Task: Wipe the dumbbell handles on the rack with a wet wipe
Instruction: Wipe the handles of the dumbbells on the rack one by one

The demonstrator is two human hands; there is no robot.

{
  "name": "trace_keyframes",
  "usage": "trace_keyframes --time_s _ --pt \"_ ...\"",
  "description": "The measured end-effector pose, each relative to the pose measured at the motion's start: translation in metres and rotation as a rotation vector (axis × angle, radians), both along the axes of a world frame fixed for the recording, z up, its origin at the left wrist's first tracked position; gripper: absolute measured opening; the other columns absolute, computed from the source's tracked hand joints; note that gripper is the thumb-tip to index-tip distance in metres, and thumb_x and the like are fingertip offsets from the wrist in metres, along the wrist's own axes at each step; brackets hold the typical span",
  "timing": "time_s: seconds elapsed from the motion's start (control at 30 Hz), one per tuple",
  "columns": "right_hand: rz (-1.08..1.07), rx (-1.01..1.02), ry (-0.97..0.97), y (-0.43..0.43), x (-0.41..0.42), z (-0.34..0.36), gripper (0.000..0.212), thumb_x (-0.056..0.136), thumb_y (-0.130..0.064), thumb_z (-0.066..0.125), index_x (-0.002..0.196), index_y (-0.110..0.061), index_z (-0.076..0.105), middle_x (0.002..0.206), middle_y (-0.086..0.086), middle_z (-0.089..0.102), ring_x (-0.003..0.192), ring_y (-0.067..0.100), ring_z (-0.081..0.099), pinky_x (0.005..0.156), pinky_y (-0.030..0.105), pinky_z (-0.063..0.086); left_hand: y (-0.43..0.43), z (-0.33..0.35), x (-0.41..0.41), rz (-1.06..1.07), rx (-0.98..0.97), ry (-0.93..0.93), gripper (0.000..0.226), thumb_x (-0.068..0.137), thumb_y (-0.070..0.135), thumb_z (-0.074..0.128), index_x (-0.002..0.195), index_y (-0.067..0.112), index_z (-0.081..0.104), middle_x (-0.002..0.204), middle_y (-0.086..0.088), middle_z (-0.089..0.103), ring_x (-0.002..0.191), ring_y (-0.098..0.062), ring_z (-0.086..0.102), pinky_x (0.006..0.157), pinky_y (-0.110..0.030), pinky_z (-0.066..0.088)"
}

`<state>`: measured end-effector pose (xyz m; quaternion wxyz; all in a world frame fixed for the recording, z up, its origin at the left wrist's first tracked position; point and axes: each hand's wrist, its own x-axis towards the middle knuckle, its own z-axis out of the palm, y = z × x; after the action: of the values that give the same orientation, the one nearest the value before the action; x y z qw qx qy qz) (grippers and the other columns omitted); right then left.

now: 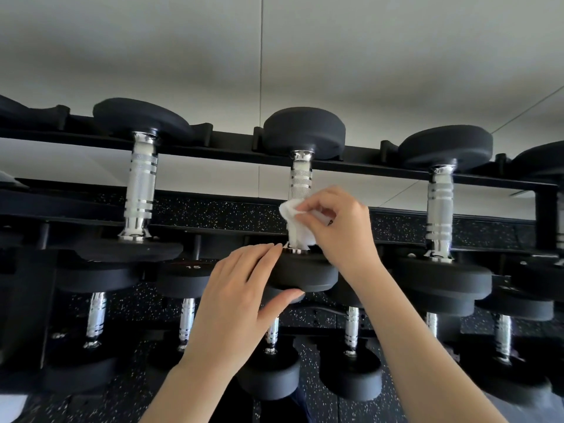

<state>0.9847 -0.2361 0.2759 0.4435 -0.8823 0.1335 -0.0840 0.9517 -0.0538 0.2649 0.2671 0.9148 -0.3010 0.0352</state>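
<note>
**A:** From the head view, which step is in hand?

**B:** The wiping itself. The right hand (338,227) pinches the wet wipe (297,224) and has it bunched round the lower part of the middle handle (300,178), just above the near head (305,276). The left hand (241,288) clasps that head, with straight fingers on top and the thumb at its lower edge.

**A:** And what does the next move call for?

**B:** I judge a pull of the wipe up along the bare knurled stretch, with the dumbbell held steady on the rack (213,138). After that come the left handle (140,184) and the right handle (439,209).

**A:** Is anything hard to make out?

**B:** The wipe and the fingers hide the base of the middle handle. The far side of every handle faces away. The lower tier is dim and partly behind the arms, and the outermost dumbbells are cut off by the frame
</note>
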Motion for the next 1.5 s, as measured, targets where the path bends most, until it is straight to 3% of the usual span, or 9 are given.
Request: trace_keyframes --time_s 0.17,0.37,0.57,0.8,0.97,1.5 --pt "0.068 0.030 0.125 0.001 -0.018 0.002 0.008 0.072 -0.008 0.078 0.071 -0.014 0.072 0.076 -0.011 0.060 0.073 0.001 0.055 0.066 0.009 0.042 0.001 -0.002 -0.001 0.024 -0.029 0.030 0.059 0.087 0.053 0.052 0.124 0.008 0.061 0.118 0.000 0.062 0.111 -0.018 0.055 0.093 -0.033 0.042" --pt "0.015 0.115 0.291 -0.006 -0.024 0.012 0.012 0.078 -0.013 0.074 0.071 -0.022 0.070 0.079 -0.011 0.070 0.077 0.003 0.065 0.074 0.014 0.051 0.002 -0.003 -0.001 0.025 -0.051 0.035 0.056 0.088 0.051 0.054 0.124 0.009 0.060 0.117 0.001 0.060 0.109 -0.017 0.055 0.092 -0.033 0.044" --pt "-0.070 0.097 0.329 -0.003 -0.024 0.012 0.014 0.078 -0.009 0.072 0.069 -0.018 0.067 0.067 -0.005 0.067 0.063 0.005 0.061 0.063 0.007 0.047 0.001 -0.002 0.000 0.019 -0.058 0.044 0.057 0.089 0.053 0.052 0.122 0.008 0.061 0.117 0.002 0.059 0.109 -0.017 0.055 0.090 -0.033 0.046" --pt "-0.225 0.235 0.219 0.005 -0.022 0.005 0.020 0.078 -0.002 0.067 0.063 -0.015 0.066 0.059 -0.004 0.066 0.061 0.010 0.063 0.059 0.014 0.050 0.001 -0.004 -0.001 0.007 -0.076 0.064 0.058 0.090 0.053 0.051 0.124 0.007 0.059 0.118 0.001 0.057 0.111 -0.016 0.053 0.095 -0.031 0.044" --pt "-0.313 0.329 0.099 0.007 -0.007 0.003 0.026 0.079 -0.001 0.068 0.063 -0.021 0.064 0.060 -0.009 0.064 0.060 0.003 0.061 0.062 0.013 0.049 0.001 -0.005 0.001 -0.010 -0.081 0.055 0.059 0.091 0.054 0.050 0.122 0.006 0.062 0.116 0.001 0.058 0.110 -0.016 0.053 0.094 -0.029 0.044" --pt "-0.402 0.633 -0.057 -0.005 0.045 -0.004 0.006 0.086 0.000 0.062 0.084 -0.001 0.067 0.071 0.006 0.068 0.056 0.004 0.058 0.057 0.015 0.047 0.001 -0.016 0.004 -0.023 -0.130 0.004 0.053 0.093 0.059 0.045 0.123 0.015 0.054 0.118 0.006 0.054 0.107 -0.013 0.052 0.086 -0.030 0.046"
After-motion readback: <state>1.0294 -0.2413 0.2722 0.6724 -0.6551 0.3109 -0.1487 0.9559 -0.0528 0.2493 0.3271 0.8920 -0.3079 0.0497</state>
